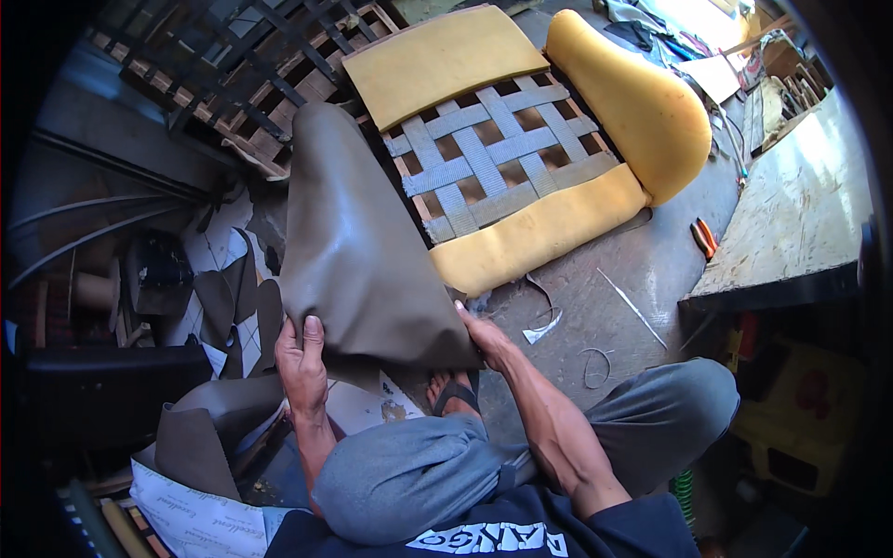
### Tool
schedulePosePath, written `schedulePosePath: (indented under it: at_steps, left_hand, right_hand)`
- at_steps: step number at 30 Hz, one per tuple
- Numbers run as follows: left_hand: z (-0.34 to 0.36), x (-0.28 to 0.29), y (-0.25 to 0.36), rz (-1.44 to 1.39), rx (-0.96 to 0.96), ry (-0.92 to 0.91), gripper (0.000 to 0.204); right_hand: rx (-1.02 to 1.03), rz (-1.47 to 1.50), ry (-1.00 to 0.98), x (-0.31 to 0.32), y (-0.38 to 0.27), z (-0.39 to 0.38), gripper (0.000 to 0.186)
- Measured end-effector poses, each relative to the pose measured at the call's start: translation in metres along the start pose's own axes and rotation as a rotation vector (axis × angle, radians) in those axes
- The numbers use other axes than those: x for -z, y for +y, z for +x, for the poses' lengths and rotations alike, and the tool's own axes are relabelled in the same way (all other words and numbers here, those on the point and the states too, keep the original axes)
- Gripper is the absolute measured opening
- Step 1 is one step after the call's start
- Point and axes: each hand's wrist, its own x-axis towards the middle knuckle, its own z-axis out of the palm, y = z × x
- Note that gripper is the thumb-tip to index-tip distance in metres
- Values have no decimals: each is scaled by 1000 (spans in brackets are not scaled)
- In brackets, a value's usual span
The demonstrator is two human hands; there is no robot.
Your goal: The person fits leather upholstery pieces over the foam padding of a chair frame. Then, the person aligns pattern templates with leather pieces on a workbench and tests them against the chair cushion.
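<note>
A brown sheet of leather or vinyl [358, 251] drapes over the left side of a chair frame and hangs toward me. My left hand [302, 365] grips its near left edge, thumb on top. At the near right corner my right hand [486, 335] is closed on the same sheet, its fingers partly behind the edge. Right of the cover, grey woven webbing [493, 153] crosses the seat frame. Yellow foam covers the back panel [451, 60], the front edge [549, 228] and the right armrest [633, 102]. Whatever lies under the cover is hidden.
Orange-handled pliers [704, 238] lie on the floor by a pale board [800, 205]. A white strip [633, 307] and a loop of thin cord [597, 368] are near my feet. Brown offcuts [223, 302] lie to the left. Another webbed frame [233, 70] stands at the far left.
</note>
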Motion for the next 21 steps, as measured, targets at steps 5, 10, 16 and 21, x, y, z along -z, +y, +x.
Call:
schedulePosePath:
  at_steps: [5, 10, 16, 21]
  left_hand:
    - [-1, 0, 10, 191, -28, 28, 34]
    - [-1, 4, 24, 468, -34, 73, 33]
    - [2, -3, 40, 886, -89, 28, 30]
    - [16, -14, 80, 1291, 119, 70, 28]
  right_hand:
    - [-33, 333, -212, -10, 8, 18, 62]
    - [300, -38, 283, -6, 32, 16, 38]
    - [355, -235, 528, -3, 43, 8, 41]
    - [365, -169, 540, -8, 42, 4, 42]
